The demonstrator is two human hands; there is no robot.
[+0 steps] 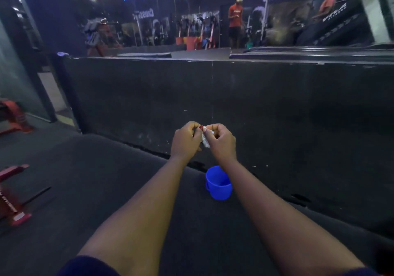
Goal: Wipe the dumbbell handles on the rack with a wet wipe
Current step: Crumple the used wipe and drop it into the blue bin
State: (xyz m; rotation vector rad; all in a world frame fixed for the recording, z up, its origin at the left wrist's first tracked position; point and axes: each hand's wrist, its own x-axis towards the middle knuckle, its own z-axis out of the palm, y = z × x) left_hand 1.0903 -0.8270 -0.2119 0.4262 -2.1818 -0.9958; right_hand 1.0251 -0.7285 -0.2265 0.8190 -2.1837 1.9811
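Note:
My left hand (186, 139) and my right hand (221, 141) meet in front of me, above the dark floor. Both pinch a small crumpled white wet wipe (205, 139) between their fingertips; most of it is hidden inside the fingers. A blue plastic cup (218, 185) stands upright on the floor just below my right wrist. No dumbbell or dumbbell rack shows clearly in this view.
A tall black platform wall (234, 96) runs across ahead of me. Red metal gym frames (12, 199) stand on the floor at the left. Beyond the platform is a mirror showing a person in an orange shirt (235, 19) and gym machines.

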